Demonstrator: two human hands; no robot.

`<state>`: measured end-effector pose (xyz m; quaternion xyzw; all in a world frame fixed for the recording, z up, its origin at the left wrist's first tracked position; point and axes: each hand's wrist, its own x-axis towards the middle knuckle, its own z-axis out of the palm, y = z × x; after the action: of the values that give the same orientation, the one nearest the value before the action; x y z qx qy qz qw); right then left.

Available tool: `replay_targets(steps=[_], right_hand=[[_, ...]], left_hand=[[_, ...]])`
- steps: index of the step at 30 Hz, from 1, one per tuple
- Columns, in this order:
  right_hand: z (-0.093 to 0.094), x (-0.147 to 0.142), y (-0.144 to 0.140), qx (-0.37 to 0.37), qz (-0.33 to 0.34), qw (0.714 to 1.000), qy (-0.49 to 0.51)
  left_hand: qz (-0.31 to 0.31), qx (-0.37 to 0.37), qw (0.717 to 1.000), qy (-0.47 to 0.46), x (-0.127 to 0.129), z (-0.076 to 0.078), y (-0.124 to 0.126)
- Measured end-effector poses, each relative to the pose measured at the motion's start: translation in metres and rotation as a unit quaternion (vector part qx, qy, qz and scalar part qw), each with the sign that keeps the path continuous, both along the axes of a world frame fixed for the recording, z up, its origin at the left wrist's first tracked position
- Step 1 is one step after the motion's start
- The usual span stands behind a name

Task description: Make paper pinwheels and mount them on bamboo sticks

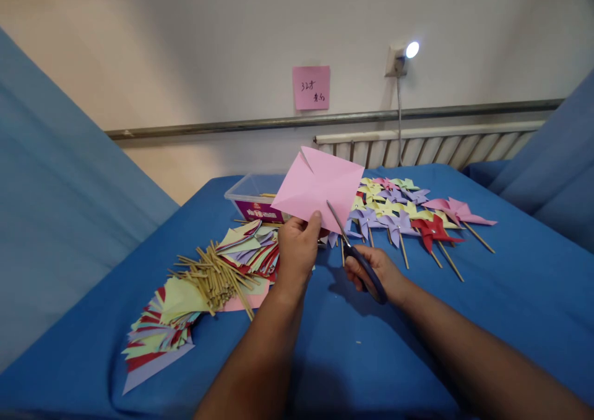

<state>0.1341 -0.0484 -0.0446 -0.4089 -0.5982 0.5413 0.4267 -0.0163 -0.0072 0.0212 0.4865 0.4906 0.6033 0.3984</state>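
the left hand (297, 247) holds a pink paper square (320, 188) up over the middle of the blue counter (510, 296), its thumb pressed on the sheet's near edge and the other fingers hidden behind it, so the paper is pinched between them. the sheet is tilted, with a short cut showing at its far left corner. the right hand (375, 274) is just right of the left, its fingers closed through the dark handles of a pair of scissors (355, 253); the blades point up and far-left, their tips meeting the paper's near right edge.

to the left on the counter lies a pile of thin wooden sticks (216, 278) over a spread of cut coloured paper pieces (160, 330). beyond the hands stands a clear plastic box (253, 200). to the right, a group of finished paper pinwheels (403, 213) on sticks lies in yellow, purple, red and pink. on the far wall hangs a pink note (310, 88), with a lit lamp (411, 50) to its right.
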Motion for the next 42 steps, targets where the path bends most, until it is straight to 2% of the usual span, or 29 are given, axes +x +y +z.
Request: replay_targets(steps=[14,42], right_hand=[[-0.0027,-0.002,0.001,-0.013,-0.007,1.0,0.011],[0.0,-0.0006,0.0007,-0.014,-0.006,1.0,0.008]], left_hand=[[-0.006,-0.002,1.0,-0.015,-0.0014,-0.0033,0.0023],[-0.003,0.014,0.999,0.035,-0.0023,-0.0047,0.0023]])
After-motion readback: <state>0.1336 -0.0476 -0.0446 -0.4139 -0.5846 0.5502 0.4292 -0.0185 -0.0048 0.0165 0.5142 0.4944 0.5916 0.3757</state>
